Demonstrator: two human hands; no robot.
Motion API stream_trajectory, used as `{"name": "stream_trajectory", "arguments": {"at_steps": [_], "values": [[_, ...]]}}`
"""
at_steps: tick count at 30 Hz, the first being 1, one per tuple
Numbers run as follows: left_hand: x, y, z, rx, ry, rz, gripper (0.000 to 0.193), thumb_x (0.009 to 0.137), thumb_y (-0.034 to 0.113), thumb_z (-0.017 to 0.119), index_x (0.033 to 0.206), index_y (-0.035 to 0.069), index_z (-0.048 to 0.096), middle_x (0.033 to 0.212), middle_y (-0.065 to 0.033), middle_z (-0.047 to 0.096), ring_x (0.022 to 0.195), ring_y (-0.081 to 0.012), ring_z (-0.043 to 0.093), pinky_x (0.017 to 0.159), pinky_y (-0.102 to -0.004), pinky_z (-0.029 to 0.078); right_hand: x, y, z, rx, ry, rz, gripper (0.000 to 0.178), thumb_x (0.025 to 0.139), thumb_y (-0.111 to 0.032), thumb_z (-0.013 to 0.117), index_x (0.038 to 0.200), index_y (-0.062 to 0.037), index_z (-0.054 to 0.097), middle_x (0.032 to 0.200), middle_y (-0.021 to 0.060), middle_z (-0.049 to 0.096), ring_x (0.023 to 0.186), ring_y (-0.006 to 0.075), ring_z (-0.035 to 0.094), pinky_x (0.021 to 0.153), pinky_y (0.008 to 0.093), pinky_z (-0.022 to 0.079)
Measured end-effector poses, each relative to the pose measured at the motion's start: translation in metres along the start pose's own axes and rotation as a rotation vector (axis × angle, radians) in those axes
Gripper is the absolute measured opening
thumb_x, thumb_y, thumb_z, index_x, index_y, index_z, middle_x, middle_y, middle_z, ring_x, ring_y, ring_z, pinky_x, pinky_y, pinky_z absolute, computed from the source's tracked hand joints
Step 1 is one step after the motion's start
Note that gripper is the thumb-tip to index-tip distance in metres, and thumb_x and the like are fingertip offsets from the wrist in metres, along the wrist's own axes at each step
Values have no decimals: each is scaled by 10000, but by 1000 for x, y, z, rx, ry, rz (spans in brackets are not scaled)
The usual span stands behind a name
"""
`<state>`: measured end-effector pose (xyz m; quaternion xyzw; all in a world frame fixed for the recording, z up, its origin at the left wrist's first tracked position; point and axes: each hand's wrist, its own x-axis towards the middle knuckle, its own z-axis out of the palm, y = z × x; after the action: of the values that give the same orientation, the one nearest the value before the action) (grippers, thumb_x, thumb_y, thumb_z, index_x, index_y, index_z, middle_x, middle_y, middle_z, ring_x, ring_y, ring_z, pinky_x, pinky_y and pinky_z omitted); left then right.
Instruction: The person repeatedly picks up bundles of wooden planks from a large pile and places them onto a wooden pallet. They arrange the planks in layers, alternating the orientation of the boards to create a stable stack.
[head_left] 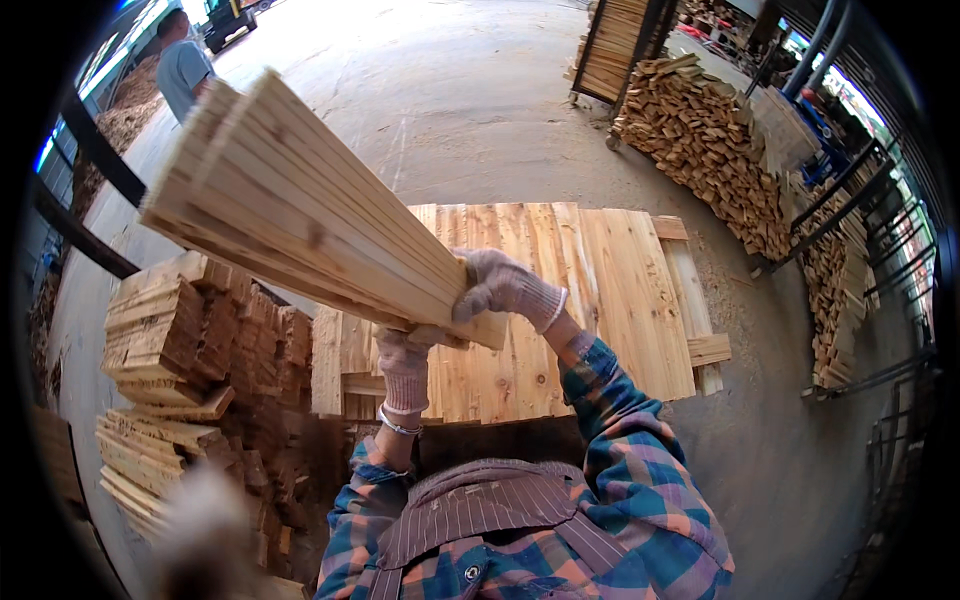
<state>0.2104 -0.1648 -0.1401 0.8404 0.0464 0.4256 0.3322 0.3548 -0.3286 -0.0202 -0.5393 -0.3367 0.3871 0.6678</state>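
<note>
Both gloved hands hold a bundle of long wooden boards [330, 220], tilted so its far end rises toward the upper left. My left hand [404, 365] grips the underside near the close end; its fingers are mostly hidden beneath the wood. Across the right side of that end, my right hand [505, 285] is closed, with its thumb along the wood. Below the bundle lies a layer of boards [600, 310] set side by side on a low stack, with crosswise pieces [708, 348] showing at the right edge.
Rough board stacks [170, 340] stand close on my left, with a blurred pale shape [210, 520] in front. A person [182, 70] stands at the far left. Piles of wood pieces [700, 150] and metal racks [840, 215] line the right, beside a loaded wheeled rack [615, 50].
</note>
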Motion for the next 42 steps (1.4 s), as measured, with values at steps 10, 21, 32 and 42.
{"name": "stream_trajectory", "arguments": {"at_steps": [10, 21, 32, 42], "values": [[26, 94, 95, -771, -417, -532, 409, 783, 271, 774, 1048, 19, 593, 894, -68, 689, 800, -181, 664, 681, -309, 540, -114, 13, -77, -62, 349, -104, 450, 716, -140, 730, 1103, 53, 605, 930, 41, 676, 845, 76, 575, 744, 236, 502], [-51, 256, 304, -1068, -895, -701, 308, 926, 258, 638, 1073, -5, 573, 949, -113, 677, 855, -185, 644, 690, -310, 524, -326, -25, -197, -491, 961, 154, 741, 714, -700, 679, 1011, -21, 653, 845, 67, 652, 855, 177, 621, 786, 307, 486], [-24, 122, 321, 317, -880, 286, 763, 827, 546, 602, 1382, 51, 434, 1430, -251, 366, 1374, -418, 268, 1145, -528, 173, -416, 95, -362, -306, 989, 612, 174, 934, -175, 526, 995, -80, 658, 764, 23, 650, 629, 53, 573, 533, 209, 448], [-18, 137, 335, 292, -920, 379, 720, 847, 560, 550, 1365, 68, 465, 1425, -288, 364, 1357, -470, 274, 1140, -562, 160, -372, 62, -350, -756, 853, 1206, 740, 742, -530, 746, 1278, -51, 568, 1214, 217, 611, 1196, 391, 528, 983, 465, 420]]}}
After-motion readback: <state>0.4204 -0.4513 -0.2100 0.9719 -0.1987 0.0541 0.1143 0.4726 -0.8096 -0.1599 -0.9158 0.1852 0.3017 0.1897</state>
